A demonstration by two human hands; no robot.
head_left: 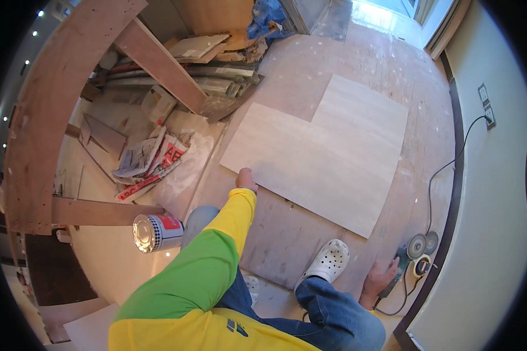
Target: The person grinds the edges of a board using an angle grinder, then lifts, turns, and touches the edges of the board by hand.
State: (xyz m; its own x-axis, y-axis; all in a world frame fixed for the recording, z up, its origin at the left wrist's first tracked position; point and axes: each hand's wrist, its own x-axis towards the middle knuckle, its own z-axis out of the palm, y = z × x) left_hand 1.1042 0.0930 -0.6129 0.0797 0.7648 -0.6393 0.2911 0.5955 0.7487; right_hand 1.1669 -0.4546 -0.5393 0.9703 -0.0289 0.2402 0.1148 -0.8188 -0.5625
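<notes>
My left hand [246, 179] is at the near left edge of a pale, faintly streaked floor tile [310, 169], its fingers closed on the edge. A second tile [363, 111] of the same look lies against its far side, so the two form an L shape. Low on the right, my right hand [380, 276] is closed around the green body of an angle grinder [399, 268]. The grinder's round disc [417, 246] points away from me. A tape measure [421, 265] with a yellow and black case lies beside the grinder.
A black cord [432, 187] runs to a wall outlet [489, 116] on the right. To the left are a paint can [158, 233], a crumpled printed bag [152, 167] and a wooden frame [29, 134]. Stacked boards [211, 76] lie behind. My white clog [331, 260] stands near the tile.
</notes>
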